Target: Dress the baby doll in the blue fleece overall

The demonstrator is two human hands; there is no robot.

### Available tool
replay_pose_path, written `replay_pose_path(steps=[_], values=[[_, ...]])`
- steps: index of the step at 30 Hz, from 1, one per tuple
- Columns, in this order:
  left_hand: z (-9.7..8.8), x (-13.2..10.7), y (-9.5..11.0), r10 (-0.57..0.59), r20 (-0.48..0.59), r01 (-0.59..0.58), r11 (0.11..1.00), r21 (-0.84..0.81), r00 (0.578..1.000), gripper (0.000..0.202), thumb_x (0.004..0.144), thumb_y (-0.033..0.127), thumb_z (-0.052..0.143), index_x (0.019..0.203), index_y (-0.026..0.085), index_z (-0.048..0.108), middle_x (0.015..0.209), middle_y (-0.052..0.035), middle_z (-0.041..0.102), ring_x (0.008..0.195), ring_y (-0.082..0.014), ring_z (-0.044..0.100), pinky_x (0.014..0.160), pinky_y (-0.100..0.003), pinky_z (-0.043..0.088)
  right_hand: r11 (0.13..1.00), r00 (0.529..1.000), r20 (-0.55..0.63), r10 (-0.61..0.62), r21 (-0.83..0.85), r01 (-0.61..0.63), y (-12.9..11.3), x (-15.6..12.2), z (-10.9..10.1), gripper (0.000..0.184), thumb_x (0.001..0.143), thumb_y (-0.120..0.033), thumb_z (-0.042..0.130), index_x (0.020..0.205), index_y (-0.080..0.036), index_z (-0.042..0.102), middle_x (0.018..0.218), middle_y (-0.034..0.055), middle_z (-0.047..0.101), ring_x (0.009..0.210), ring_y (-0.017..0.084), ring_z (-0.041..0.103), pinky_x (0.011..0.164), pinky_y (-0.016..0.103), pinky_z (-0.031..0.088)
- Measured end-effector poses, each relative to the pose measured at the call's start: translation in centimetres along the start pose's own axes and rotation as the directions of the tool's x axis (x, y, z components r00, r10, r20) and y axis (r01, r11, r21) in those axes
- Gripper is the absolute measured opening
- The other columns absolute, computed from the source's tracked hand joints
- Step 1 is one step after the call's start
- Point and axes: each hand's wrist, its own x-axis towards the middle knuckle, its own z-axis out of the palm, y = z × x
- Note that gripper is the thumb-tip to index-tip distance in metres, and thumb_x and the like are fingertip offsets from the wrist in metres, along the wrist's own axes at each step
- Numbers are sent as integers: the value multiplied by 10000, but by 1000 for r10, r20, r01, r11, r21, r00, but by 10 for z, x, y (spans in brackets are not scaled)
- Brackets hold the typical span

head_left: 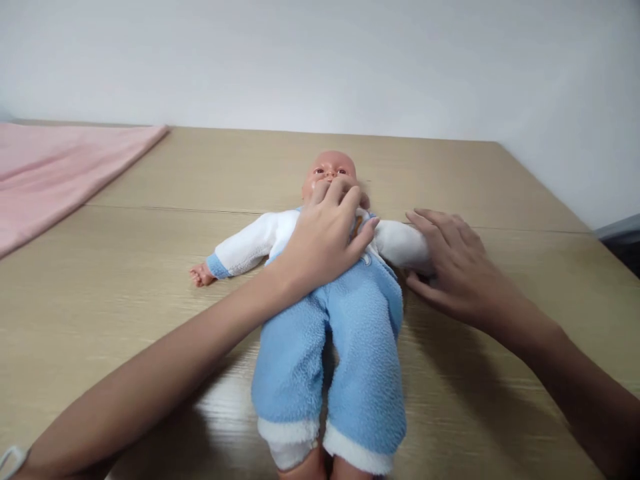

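A baby doll (pixel 363 333) lies on its back on the wooden table, dressed in fleecy blue-and-white clothes. Across its upper chest and neck rests my left hand (pixel 327 230), with bent fingers holding it near the chin and the thumb over the collar. At the right, my right hand (pixel 455 267) is closed around the end of the doll's white sleeve (pixel 400 243), thumb below and fingers above. The hand inside that sleeve is hidden. The doll's other arm (pixel 245 247) stretches out to the left, its small hand showing beyond a blue cuff.
A pink cloth (pixel 55 170) lies at the table's far left. The light wooden table (pixel 125 320) has a seam running across it and meets a white wall (pixel 320 67) at the back. Something dark (pixel 625 243) stands beyond the right edge.
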Motion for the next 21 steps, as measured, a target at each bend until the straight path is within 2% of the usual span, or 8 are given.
replay_pose_path(steps=[1,3,5,7,10,14,18,21], values=[[-6,-8,-2,-1,-23,1,1000,-26,1000,211,1163,380,592,1250,203,667,1392,-150,709,1379,-360,594,1269,-532,442,1000,999,-49,-3,15,4,-12,0,-3,742,1016,-369,692,1698,-214,443,1710,227,546,1589,514,517,1323,752,396],[-16,-27,-8,-38,-80,30,996,-89,996,171,1170,359,578,1252,229,656,1394,-122,716,1375,-327,611,1270,-515,439,995,992,-126,32,98,-19,-37,0,-6,447,1077,-310,634,1519,-260,586,1570,185,659,1456,453,635,1238,681,500],[-24,-50,-17,-112,-149,92,986,-136,982,123,1165,323,575,1236,245,638,1357,-111,720,1336,-308,628,1224,-501,461,968,991,-96,95,242,-70,-56,0,-6,204,1126,-304,590,1320,-293,653,1339,130,749,1269,382,725,1108,587,580],[-27,-73,-28,-209,-163,179,967,-182,964,118,1160,320,577,1241,247,622,1307,-110,711,1274,-302,640,1166,-494,480,908,985,-38,169,394,-140,-65,1,-1,104,1143,-329,588,1208,-293,659,1163,92,761,1096,326,752,984,512,605],[-29,-101,-40,-343,-84,306,906,-292,936,172,1174,373,555,1284,247,594,1266,-101,688,1158,-278,651,1059,-460,511,766,958,44,284,590,-254,-66,2,10,125,1134,-386,631,1148,-267,665,1034,63,745,915,266,724,853,443,582],[-29,-115,-45,-416,-13,389,860,-329,909,199,1178,418,534,1238,233,576,1188,-85,674,1096,-264,652,1011,-435,509,601,911,159,381,706,-375,-61,5,21,224,1120,-474,671,1084,-253,658,980,45,693,867,235,647,789,399,522],[-31,-117,-42,-432,15,415,856,-308,902,206,1170,434,528,1180,234,579,1158,-79,687,1069,-271,640,1000,-437,505,470,880,86,467,819,-329,-66,7,31,266,1132,-529,657,1088,-272,604,1065,36,630,982,227,613,884,374,533],[-33,-119,-41,-440,28,430,860,-276,898,245,1182,452,476,1162,234,587,1191,-100,714,1119,-298,640,1035,-468,491,426,853,56,519,848,-314,-69,11,39,298,1135,-560,650,1084,-283,552,1043,23,620,987,224,624,897,368,546]])
